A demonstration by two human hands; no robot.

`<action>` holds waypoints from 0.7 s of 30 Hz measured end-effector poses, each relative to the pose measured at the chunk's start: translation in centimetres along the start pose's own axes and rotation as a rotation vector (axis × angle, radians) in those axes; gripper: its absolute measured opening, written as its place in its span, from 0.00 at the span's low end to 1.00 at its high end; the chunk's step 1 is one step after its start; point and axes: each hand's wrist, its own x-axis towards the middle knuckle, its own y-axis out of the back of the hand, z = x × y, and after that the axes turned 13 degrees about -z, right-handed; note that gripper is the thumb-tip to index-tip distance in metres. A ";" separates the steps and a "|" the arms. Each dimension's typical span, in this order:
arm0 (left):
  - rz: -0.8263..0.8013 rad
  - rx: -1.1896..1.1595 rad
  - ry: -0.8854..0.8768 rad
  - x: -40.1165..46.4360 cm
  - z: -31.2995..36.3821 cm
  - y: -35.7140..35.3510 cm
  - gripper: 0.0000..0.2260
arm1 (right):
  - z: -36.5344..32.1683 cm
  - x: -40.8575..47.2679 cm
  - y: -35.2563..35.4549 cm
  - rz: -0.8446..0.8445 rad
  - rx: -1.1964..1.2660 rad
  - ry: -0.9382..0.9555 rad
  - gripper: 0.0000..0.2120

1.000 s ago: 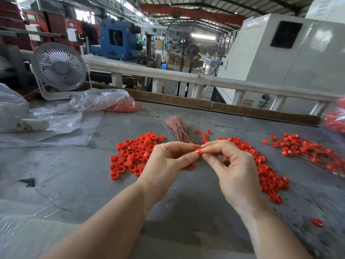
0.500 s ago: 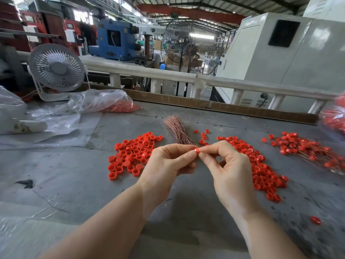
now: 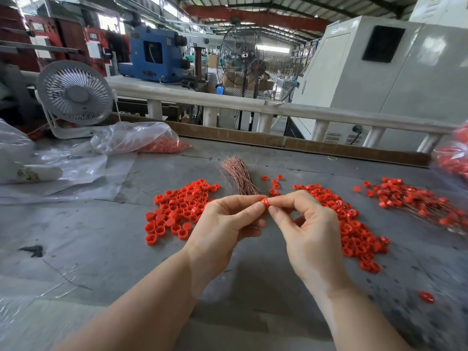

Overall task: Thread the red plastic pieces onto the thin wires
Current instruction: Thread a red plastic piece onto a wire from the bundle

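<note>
My left hand [image 3: 222,226] and my right hand [image 3: 307,229] meet fingertip to fingertip above the grey table [image 3: 101,239]. Between them they pinch one small red plastic piece [image 3: 265,201]. Any wire at the piece is too thin to make out. A bundle of thin copper wires [image 3: 239,176] lies just behind my hands. One pile of red pieces [image 3: 178,209] sits to the left, another pile [image 3: 354,226] to the right. At the far right lie red pieces threaded on wires [image 3: 417,201].
A small white fan [image 3: 74,93] stands at the back left. Clear plastic bags [image 3: 136,138] holding more red pieces lie beside it, and another bag [image 3: 453,153] sits at the right edge. A single red piece [image 3: 426,297] lies near the front right. A white railing [image 3: 304,114] borders the table's far side.
My hands stay together on the red piece, with only small finger shifts. The view has tilted slightly.
</note>
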 end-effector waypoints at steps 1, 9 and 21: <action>-0.006 -0.007 0.002 0.0 0.1 0.0 0.08 | 0.0 0.0 0.0 0.006 0.013 -0.001 0.06; -0.039 -0.063 0.044 -0.1 0.4 0.2 0.09 | 0.0 0.0 0.1 0.016 0.023 -0.001 0.07; -0.053 -0.099 0.056 -0.3 0.8 0.2 0.11 | -0.2 0.0 0.1 0.005 -0.004 0.008 0.06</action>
